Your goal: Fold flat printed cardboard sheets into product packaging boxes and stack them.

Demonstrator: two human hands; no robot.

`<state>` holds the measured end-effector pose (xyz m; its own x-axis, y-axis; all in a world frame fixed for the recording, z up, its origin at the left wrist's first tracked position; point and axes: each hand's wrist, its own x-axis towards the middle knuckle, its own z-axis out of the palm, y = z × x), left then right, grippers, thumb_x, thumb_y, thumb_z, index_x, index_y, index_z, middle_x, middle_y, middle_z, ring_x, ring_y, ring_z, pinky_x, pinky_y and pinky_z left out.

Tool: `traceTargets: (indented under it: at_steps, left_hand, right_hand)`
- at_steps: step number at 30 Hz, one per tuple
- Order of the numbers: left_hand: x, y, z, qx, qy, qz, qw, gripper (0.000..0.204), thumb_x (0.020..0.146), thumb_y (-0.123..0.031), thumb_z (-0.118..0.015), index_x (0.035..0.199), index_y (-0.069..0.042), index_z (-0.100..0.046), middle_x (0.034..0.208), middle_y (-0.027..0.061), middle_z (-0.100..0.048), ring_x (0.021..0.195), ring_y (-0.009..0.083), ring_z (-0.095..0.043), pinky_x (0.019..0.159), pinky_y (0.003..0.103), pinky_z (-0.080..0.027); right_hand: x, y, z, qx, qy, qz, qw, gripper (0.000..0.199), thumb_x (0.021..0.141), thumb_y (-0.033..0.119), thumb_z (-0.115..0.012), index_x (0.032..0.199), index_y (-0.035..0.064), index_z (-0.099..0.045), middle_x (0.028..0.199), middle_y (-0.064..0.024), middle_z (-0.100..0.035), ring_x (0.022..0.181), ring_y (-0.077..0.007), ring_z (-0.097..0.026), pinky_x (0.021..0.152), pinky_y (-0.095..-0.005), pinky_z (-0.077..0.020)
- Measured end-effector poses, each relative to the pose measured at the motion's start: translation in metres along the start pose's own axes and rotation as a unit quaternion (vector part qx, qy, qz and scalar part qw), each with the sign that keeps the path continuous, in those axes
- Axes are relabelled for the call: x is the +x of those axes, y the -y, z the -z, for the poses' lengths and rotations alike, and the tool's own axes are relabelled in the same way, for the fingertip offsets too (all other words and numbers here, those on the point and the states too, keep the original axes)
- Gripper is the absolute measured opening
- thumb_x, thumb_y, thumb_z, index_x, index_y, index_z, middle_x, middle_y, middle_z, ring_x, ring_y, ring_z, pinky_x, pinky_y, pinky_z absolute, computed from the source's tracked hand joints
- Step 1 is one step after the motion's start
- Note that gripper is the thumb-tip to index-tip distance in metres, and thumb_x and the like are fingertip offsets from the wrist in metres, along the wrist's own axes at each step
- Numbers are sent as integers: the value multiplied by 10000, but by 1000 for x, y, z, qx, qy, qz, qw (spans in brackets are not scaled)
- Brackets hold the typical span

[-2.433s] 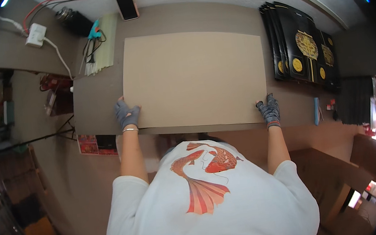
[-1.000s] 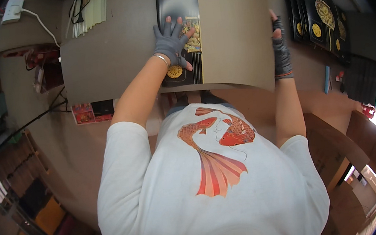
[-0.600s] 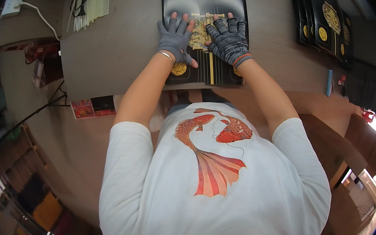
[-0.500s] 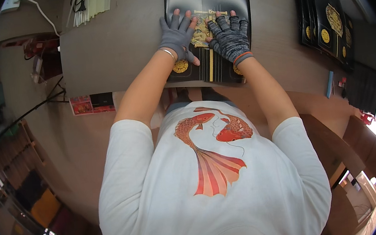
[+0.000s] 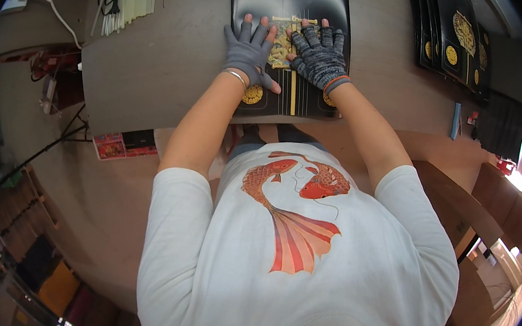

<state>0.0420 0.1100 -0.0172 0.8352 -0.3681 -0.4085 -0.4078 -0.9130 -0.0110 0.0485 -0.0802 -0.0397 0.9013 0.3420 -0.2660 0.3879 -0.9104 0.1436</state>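
Black and gold, the flat printed sheet (image 5: 298,36) lies on the brown table (image 5: 153,66) straight before the person, its near edge at the table's front rim. The left hand (image 5: 250,51) and right hand (image 5: 320,59), both in grey fingerless gloves, rest side by side on its middle with fingers spread and palms pressed flat, gripping nothing. A stack of similar black sheets (image 5: 444,20) lies well apart to the right, and pale strips (image 5: 127,1) sit at the far left corner.
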Motion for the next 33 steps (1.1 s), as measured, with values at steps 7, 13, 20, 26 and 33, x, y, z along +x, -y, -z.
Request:
traceTargets:
  at_steps: [7, 13, 20, 26, 33]
  left_hand:
    - [11, -14, -18, -29, -70, 54, 996, 1251, 588, -910, -522, 1552, -171, -222, 1618, 140, -140, 1480, 411, -45, 1046, 756, -43]
    - [9, -14, -15, -50, -80, 25, 995, 1113, 618, -895, -510, 1543, -343, -228, 1614, 154, -162, 1478, 435, -15, 1044, 760, -19]
    - [13, -15, -15, -64, -65, 40, 995, 1130, 606, -876, -551, 1545, -344, -216, 1623, 151, -124, 1478, 442, 4, 1044, 759, -12]
    - [13, -23, 2, -60, -7, 61, 996, 1164, 604, -819, -616, 1554, -283, -209, 1630, 131, -99, 1483, 429, 11, 1054, 758, -21]
    - [24, -45, 27, 56, 57, 17, 997, 822, 750, -587, -679, 1396, -108, -508, 1578, 133, -263, 1486, 326, -129, 1123, 676, -98]
  right_hand:
    - [2, -1, -3, 23, -1, 4, 1000, 664, 937, 611, -407, 1526, 328, -287, 1625, -50, -161, 1484, -410, -38, 1137, -653, 4]
    - [2, -3, 0, 33, 3, 2, 999, 673, 920, 609, -450, 1497, 274, -360, 1616, -59, -186, 1480, -407, -80, 1142, -641, -19]
    - [9, -13, 13, 73, 10, 9, 997, 692, 889, 601, -517, 1477, 256, -396, 1578, -72, -280, 1462, -393, -169, 1161, -590, -73]
    - [24, -36, -14, 83, -89, 12, 992, 742, 896, 588, -512, 1512, 214, -338, 1589, -91, -262, 1480, -305, -175, 1186, -545, -74]
    - [118, -79, -3, 48, -140, -44, 988, 724, 909, 584, -487, 1501, 191, -353, 1570, -153, -286, 1459, -355, -225, 1151, -594, -137]
